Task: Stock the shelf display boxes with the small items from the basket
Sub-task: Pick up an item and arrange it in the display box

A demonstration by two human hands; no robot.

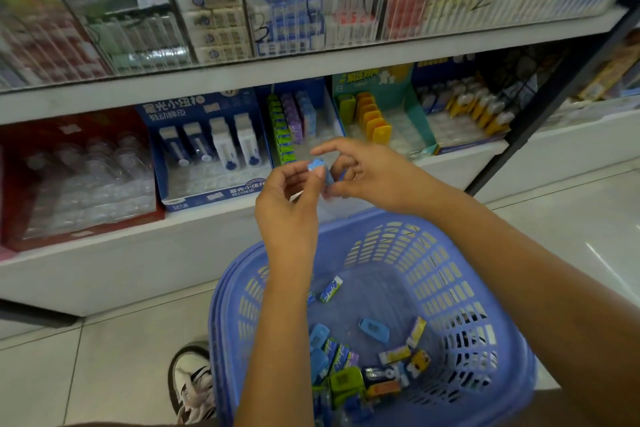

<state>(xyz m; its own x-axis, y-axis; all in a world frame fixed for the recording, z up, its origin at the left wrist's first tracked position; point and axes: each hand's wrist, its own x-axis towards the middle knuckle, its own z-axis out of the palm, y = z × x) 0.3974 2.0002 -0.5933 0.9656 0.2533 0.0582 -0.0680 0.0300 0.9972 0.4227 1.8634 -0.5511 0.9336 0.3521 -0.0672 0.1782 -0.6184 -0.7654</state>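
A blue plastic basket [450, 288] stands on the floor below me, with several small packets and erasers [377, 357] lying in its bottom. Above it, my left hand [287, 204] pinches a small blue eraser [317, 165] between thumb and fingers. My right hand [363, 173] is close beside it, fingers curled and touching the same blue piece from the right. Both hands hover in front of the lower shelf, just before a blue display box [301, 121] that holds rows of green, purple and blue packets.
The lower shelf [194, 229] also carries a red box [76, 180], a blue box of white dispensers [207, 152], a teal box with yellow items [377, 114] and another blue box [464, 111]. A shoe [192, 381] is left of the basket on the tiled floor.
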